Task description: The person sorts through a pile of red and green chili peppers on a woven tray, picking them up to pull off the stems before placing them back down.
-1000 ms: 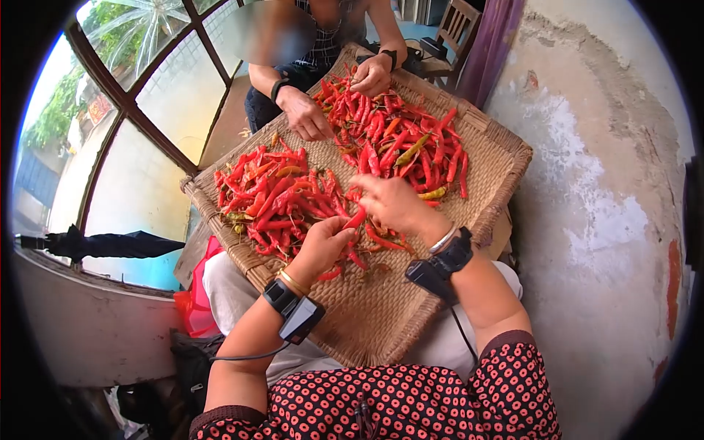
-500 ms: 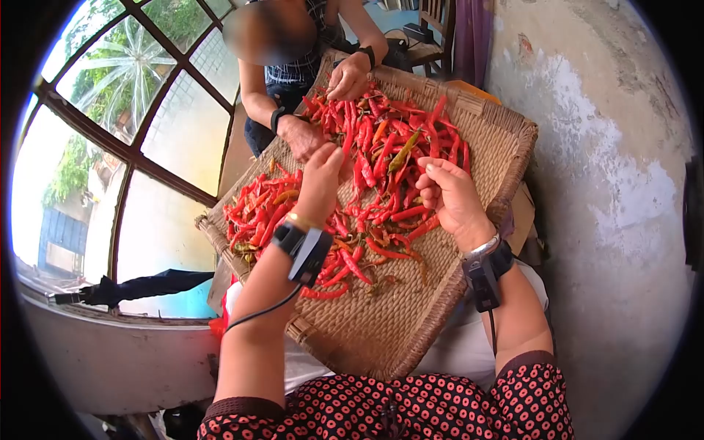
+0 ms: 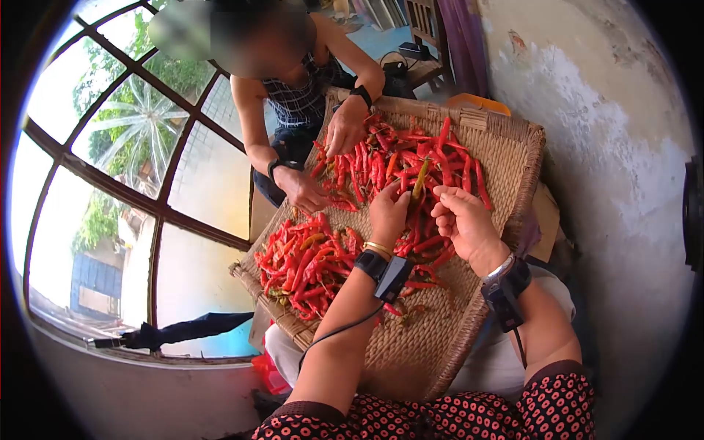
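My left hand (image 3: 389,214) reaches into the pile of red chili peppers (image 3: 359,165), thumb and forefinger slightly apart right by a yellow-green chili pepper (image 3: 419,180). To its right, my right hand (image 3: 468,226) is held over the pile with thumb and forefinger pinched together and the other fingers curled; I cannot tell what is in the pinch. A second heap of red chili peppers (image 3: 304,264) lies on the left of the woven tray (image 3: 400,352). Both my wrists carry strapped-on devices.
Across the tray a person's hands (image 3: 345,132) work at the chilies' far edge. A window (image 3: 202,183) stands on the left, with a folded dark umbrella (image 3: 187,330) at its sill. A peeling wall (image 3: 587,161) rises on the right. A wooden chair (image 3: 429,44) is behind.
My left hand has moved right, from beside the other person's hand to the yellow-green chili. My right hand keeps its pinch. The other person's nearer hand has separated from mine.
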Action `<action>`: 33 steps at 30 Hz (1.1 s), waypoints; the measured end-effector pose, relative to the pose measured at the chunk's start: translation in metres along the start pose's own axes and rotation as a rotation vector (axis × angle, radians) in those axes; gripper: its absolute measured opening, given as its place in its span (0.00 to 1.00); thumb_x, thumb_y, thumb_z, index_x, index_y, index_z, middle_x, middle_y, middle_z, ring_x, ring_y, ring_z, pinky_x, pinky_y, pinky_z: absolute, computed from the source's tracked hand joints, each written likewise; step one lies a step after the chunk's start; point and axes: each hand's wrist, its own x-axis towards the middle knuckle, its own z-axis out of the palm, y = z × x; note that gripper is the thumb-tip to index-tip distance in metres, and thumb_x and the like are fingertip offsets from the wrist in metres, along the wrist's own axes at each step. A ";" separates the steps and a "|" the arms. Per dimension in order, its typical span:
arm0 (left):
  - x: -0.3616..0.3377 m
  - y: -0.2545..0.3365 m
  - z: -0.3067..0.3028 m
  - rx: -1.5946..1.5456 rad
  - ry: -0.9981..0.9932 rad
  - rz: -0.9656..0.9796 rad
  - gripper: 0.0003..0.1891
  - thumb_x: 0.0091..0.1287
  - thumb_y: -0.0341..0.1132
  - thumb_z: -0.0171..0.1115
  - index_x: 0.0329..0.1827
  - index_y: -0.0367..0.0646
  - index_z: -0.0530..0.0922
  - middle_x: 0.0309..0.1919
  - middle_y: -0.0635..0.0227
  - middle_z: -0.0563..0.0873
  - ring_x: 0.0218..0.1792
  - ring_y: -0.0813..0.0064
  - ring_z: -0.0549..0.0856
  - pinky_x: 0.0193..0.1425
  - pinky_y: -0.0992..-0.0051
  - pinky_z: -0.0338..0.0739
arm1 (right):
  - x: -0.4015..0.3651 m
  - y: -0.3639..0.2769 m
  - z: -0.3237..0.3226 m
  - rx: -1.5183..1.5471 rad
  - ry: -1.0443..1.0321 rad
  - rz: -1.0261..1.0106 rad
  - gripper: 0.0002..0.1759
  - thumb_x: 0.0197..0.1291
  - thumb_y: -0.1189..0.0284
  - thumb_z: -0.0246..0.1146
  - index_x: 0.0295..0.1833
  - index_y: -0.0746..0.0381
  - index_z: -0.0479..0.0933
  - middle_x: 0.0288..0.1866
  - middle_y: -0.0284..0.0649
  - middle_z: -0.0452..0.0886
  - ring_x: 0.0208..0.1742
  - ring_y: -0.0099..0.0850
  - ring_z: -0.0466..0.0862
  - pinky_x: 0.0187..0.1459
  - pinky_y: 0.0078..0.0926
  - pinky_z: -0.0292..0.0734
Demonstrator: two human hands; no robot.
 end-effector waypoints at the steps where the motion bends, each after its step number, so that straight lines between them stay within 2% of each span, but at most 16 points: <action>1: 0.000 -0.001 -0.002 -0.001 -0.065 -0.051 0.17 0.55 0.35 0.62 0.45 0.34 0.76 0.30 0.60 0.83 0.31 0.69 0.82 0.38 0.73 0.76 | 0.001 0.001 0.000 0.006 -0.001 0.008 0.10 0.61 0.71 0.54 0.47 0.61 0.71 0.26 0.33 0.77 0.22 0.19 0.74 0.22 0.15 0.69; 3: -0.002 -0.010 -0.002 -0.089 -0.131 -0.156 0.12 0.58 0.32 0.62 0.43 0.35 0.77 0.29 0.69 0.82 0.27 0.83 0.79 0.30 0.82 0.73 | 0.000 0.005 -0.002 0.022 0.010 0.023 0.10 0.61 0.71 0.54 0.47 0.61 0.71 0.26 0.33 0.77 0.22 0.18 0.74 0.22 0.15 0.69; 4: -0.001 -0.016 -0.001 -0.086 -0.140 -0.156 0.12 0.58 0.32 0.62 0.43 0.35 0.77 0.29 0.69 0.82 0.27 0.83 0.79 0.30 0.82 0.73 | 0.000 0.005 -0.001 0.011 0.010 0.024 0.11 0.61 0.71 0.54 0.48 0.61 0.71 0.27 0.33 0.77 0.23 0.18 0.74 0.22 0.15 0.68; 6: -0.002 -0.028 -0.003 -0.546 -0.207 -0.186 0.08 0.60 0.29 0.59 0.40 0.37 0.77 0.28 0.74 0.81 0.25 0.86 0.77 0.27 0.85 0.71 | -0.001 0.004 0.000 0.003 0.017 0.030 0.11 0.61 0.70 0.54 0.48 0.61 0.71 0.28 0.33 0.77 0.23 0.18 0.74 0.22 0.15 0.68; 8: -0.011 -0.001 -0.025 -0.547 -0.242 -0.199 0.05 0.62 0.27 0.57 0.39 0.39 0.76 0.27 0.77 0.80 0.25 0.88 0.76 0.26 0.87 0.69 | -0.002 0.005 0.003 -0.059 0.012 0.083 0.12 0.60 0.71 0.54 0.49 0.61 0.70 0.29 0.33 0.77 0.24 0.18 0.74 0.22 0.15 0.67; 10: -0.021 0.016 -0.042 -0.587 -0.403 -0.177 0.06 0.62 0.27 0.57 0.39 0.35 0.76 0.29 0.75 0.79 0.30 0.88 0.75 0.34 0.85 0.70 | -0.003 0.007 0.005 -0.115 0.013 0.088 0.14 0.59 0.68 0.56 0.48 0.62 0.69 0.31 0.33 0.77 0.23 0.17 0.74 0.21 0.15 0.67; 12: -0.037 0.022 -0.053 -0.663 -0.542 -0.185 0.07 0.63 0.28 0.57 0.41 0.35 0.77 0.31 0.77 0.79 0.32 0.89 0.75 0.36 0.86 0.70 | -0.006 0.004 0.010 -0.285 -0.043 0.094 0.14 0.58 0.69 0.57 0.48 0.63 0.70 0.28 0.33 0.76 0.21 0.17 0.73 0.19 0.14 0.65; 16: -0.064 0.031 -0.072 -0.569 -0.684 -0.206 0.07 0.64 0.30 0.57 0.41 0.36 0.78 0.27 0.80 0.78 0.28 0.91 0.73 0.32 0.87 0.69 | -0.003 0.008 0.009 -0.327 -0.076 0.142 0.07 0.58 0.70 0.57 0.38 0.63 0.72 0.22 0.32 0.75 0.17 0.16 0.71 0.16 0.12 0.62; 18: -0.065 0.019 -0.076 -0.408 -0.754 -0.137 0.07 0.64 0.32 0.57 0.38 0.37 0.79 0.23 0.78 0.78 0.26 0.91 0.74 0.29 0.87 0.70 | 0.001 0.011 0.008 -0.358 -0.053 0.152 0.09 0.58 0.70 0.57 0.41 0.63 0.73 0.22 0.31 0.74 0.18 0.15 0.70 0.17 0.11 0.62; 20: -0.062 0.021 -0.082 -0.456 -0.728 -0.310 0.08 0.64 0.34 0.57 0.35 0.37 0.79 0.19 0.78 0.77 0.22 0.90 0.74 0.26 0.86 0.70 | 0.003 0.016 0.009 -0.236 -0.005 0.054 0.08 0.59 0.70 0.56 0.42 0.62 0.72 0.23 0.31 0.74 0.19 0.15 0.71 0.18 0.11 0.64; 24: -0.039 0.006 -0.091 -0.555 -0.428 -0.420 0.12 0.66 0.39 0.54 0.29 0.42 0.78 0.18 0.76 0.77 0.17 0.88 0.71 0.20 0.87 0.65 | 0.006 0.017 0.008 -0.147 0.097 0.019 0.11 0.59 0.71 0.55 0.46 0.61 0.70 0.27 0.31 0.75 0.21 0.16 0.72 0.21 0.12 0.66; 27: -0.018 -0.018 -0.095 -0.874 -0.283 -0.431 0.11 0.66 0.40 0.54 0.29 0.43 0.75 0.21 0.74 0.77 0.15 0.85 0.70 0.19 0.85 0.69 | 0.005 0.015 0.011 -0.140 0.096 0.045 0.12 0.59 0.71 0.54 0.48 0.61 0.70 0.28 0.31 0.75 0.22 0.16 0.72 0.21 0.12 0.66; 28: -0.013 -0.022 -0.098 -1.110 -0.228 -0.442 0.10 0.67 0.39 0.53 0.36 0.42 0.74 0.34 0.69 0.79 0.24 0.82 0.76 0.26 0.80 0.74 | 0.005 0.015 0.011 -0.132 0.081 0.046 0.12 0.59 0.71 0.54 0.48 0.61 0.70 0.28 0.31 0.75 0.22 0.16 0.72 0.22 0.12 0.66; 30: -0.006 -0.012 -0.088 -1.239 0.075 -0.549 0.16 0.67 0.38 0.51 0.54 0.41 0.70 0.43 0.65 0.76 0.30 0.80 0.76 0.28 0.81 0.72 | 0.007 0.017 0.010 -0.157 0.074 0.056 0.12 0.60 0.70 0.54 0.48 0.62 0.70 0.28 0.31 0.76 0.22 0.15 0.73 0.21 0.12 0.66; 31: -0.011 -0.019 -0.089 -1.238 0.075 -0.553 0.16 0.67 0.38 0.51 0.54 0.41 0.70 0.43 0.65 0.76 0.30 0.80 0.76 0.28 0.81 0.72 | 0.008 0.018 0.010 -0.183 0.065 0.059 0.12 0.60 0.70 0.54 0.48 0.62 0.70 0.28 0.32 0.76 0.22 0.15 0.73 0.21 0.12 0.66; 33: -0.018 -0.046 -0.084 -0.702 -0.104 -0.410 0.23 0.65 0.37 0.54 0.61 0.37 0.63 0.58 0.61 0.69 0.51 0.71 0.74 0.48 0.73 0.73 | 0.007 0.015 0.012 -0.172 0.063 0.064 0.11 0.60 0.70 0.54 0.47 0.62 0.70 0.28 0.32 0.76 0.22 0.15 0.73 0.21 0.12 0.66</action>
